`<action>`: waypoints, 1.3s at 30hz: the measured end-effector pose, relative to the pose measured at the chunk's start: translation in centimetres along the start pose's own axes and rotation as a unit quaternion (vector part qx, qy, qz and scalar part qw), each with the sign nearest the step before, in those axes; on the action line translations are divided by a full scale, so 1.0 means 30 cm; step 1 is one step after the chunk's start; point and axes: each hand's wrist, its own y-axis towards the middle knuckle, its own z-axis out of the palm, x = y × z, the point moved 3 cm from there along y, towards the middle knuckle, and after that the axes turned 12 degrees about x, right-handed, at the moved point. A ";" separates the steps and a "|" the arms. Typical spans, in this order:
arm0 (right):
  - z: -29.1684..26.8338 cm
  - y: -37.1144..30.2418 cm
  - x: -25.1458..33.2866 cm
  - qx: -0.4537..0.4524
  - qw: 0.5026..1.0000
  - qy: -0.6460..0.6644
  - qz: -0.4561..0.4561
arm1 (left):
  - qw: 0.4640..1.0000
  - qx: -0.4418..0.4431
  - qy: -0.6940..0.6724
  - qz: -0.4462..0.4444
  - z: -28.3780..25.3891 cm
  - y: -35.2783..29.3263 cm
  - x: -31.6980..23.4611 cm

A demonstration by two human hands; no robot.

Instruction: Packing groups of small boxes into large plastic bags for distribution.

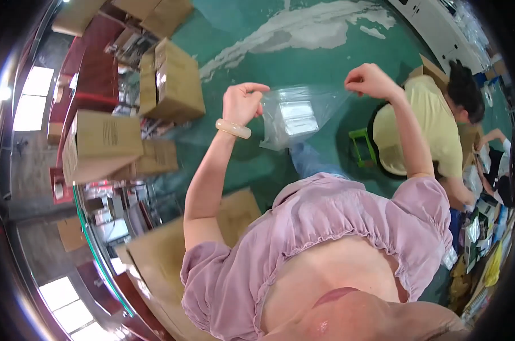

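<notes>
A see-through plastic bag (274, 122) hangs stretched between my two hands, over the green floor. My left hand (243, 104), with a pale bangle (233, 128) at its wrist, is closed on the bag's left upper edge, index finger pointing along it. Pinched at the right upper corner is my right hand (373, 81), fingertips pressed together. White, shiny rectangular packs (299, 117) show through the film; they seem to lie inside the bag, low down, though I cannot tell for certain.
Cardboard boxes (180, 82) stand at the left, beside a dark red table (98, 62). At the right a person in a yellow shirt (433, 113) bends over, next to a green stool (362, 146). A large flat carton (183, 250) lies near my left elbow.
</notes>
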 end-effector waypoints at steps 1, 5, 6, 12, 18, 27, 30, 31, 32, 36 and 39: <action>-0.120 0.049 -0.018 -0.017 0.993 -0.101 0.053 | 1.000 0.006 0.003 0.006 -0.019 0.112 -0.053; -0.266 0.328 0.236 -0.325 0.892 -0.254 -0.187 | 0.987 0.021 0.138 0.074 -0.168 0.506 -0.281; -0.275 0.449 0.287 -0.287 0.882 -0.289 -0.238 | 0.992 0.030 0.098 0.079 -0.204 0.620 -0.306; -0.514 1.140 -0.016 -0.379 0.819 -0.337 -0.268 | 0.990 0.041 0.112 0.077 -0.455 1.201 -0.463; -0.966 1.498 -0.103 -0.335 0.827 -0.323 -0.315 | 0.964 0.187 -0.044 0.182 -0.668 1.876 -0.465; -1.753 1.575 -0.359 -0.362 0.843 -0.397 -0.027 | 0.828 0.469 -0.217 0.219 -0.030 2.906 -0.537; -2.004 1.578 -0.533 -0.390 0.822 -0.412 0.044 | 0.801 0.513 -0.166 0.260 0.164 3.240 -0.642; -2.068 1.556 -0.591 -0.404 0.812 -0.419 0.052 | 0.780 0.545 -0.161 0.261 0.249 3.287 -0.691; -2.125 1.542 -0.659 -0.405 0.811 -0.416 0.068 | 0.774 0.541 -0.235 0.230 0.308 3.330 -0.764; -2.419 1.622 -0.864 -0.413 0.807 -0.407 0.112 | 0.749 0.538 -0.290 0.255 0.453 3.650 -0.960; -2.655 1.617 -0.987 -0.414 0.801 -0.413 0.127 | 0.751 0.561 -0.273 0.216 0.568 3.864 -1.143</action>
